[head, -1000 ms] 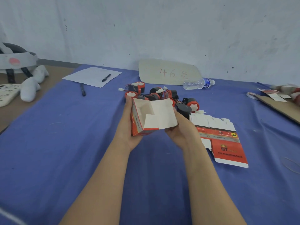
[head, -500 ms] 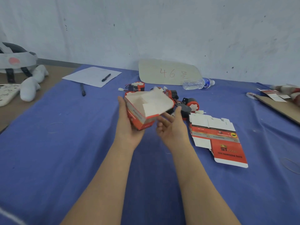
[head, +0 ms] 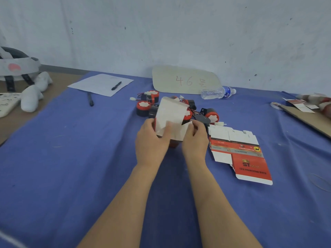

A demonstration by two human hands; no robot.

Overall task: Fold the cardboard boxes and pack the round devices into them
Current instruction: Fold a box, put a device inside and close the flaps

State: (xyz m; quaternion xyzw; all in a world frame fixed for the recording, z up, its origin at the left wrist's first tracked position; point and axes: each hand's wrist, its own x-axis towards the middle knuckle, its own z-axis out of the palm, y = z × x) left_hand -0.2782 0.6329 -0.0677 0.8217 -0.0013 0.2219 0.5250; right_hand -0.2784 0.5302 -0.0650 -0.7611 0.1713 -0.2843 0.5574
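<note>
Both hands hold a half-folded red and white cardboard box (head: 171, 116) above the blue cloth at the table's middle. My left hand (head: 152, 140) grips its left side, thumb pressed on a white flap. My right hand (head: 195, 138) pinches the right flap. The box's white inside faces me, one flap standing up. Behind it lies a heap of round red and black devices (head: 145, 108) with wires, partly hidden by the box. A stack of flat unfolded boxes (head: 240, 153) lies to the right of my right hand.
A water bottle (head: 217, 92) and a beige board marked 46 (head: 184, 80) lie at the back. Paper with a pen (head: 116, 85) and another pen (head: 90, 99) sit back left. White objects (head: 31, 98) rest far left; a cardboard sheet (head: 308, 116) far right.
The box has been turned from lying tilted to standing with a flap up. My right hand, open half a second ago, now grips the right flap; my left thumb moved onto the front.
</note>
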